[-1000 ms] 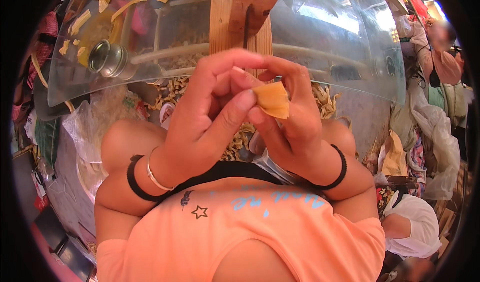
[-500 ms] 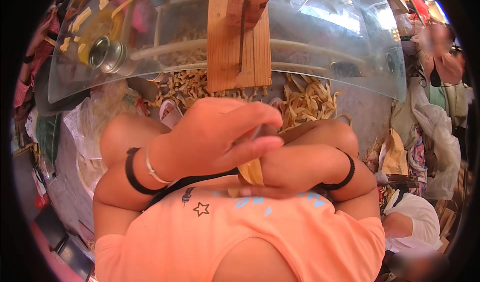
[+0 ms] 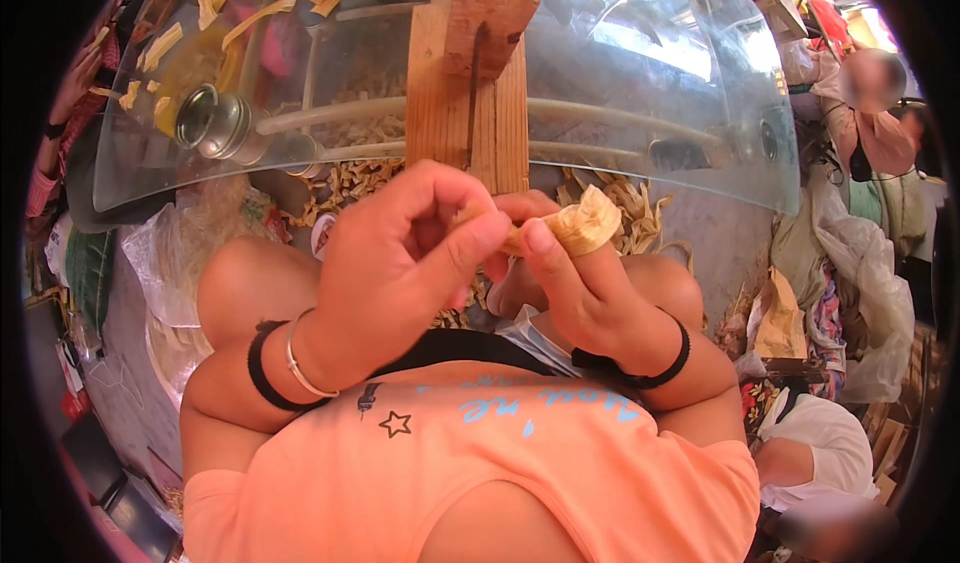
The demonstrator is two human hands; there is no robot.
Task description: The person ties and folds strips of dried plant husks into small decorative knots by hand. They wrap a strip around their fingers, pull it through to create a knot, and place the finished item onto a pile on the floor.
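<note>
Between my two hands, in front of my shirt, is a pale yellow, dried-looking strip [image 3: 587,221]. Its broad, curled end stands up over the fingers of my right hand [image 3: 590,288], whose thumb presses it. My left hand [image 3: 395,263] pinches at the narrower end, thumb against bent fingers; the fingertips partly hide what lies between them. Just beyond my hands, a wooden board [image 3: 433,113] with an upright wood block [image 3: 490,18] and a thin dark metal bar [image 3: 474,93] rests on the glass tabletop [image 3: 345,188].
More yellow strips [image 3: 258,18] lie on the glass at the far left, near a metal-rimmed jar [image 3: 212,121]. Piles of strips [image 3: 640,208] lie on the floor under the glass. Clear plastic bags [image 3: 870,283] hang or lie at the right, near other people.
My hands have moved away from my shirt toward the board. My right hand has turned upward, bringing the strip's curled end into plain view, and my left fingers have come in against it.
</note>
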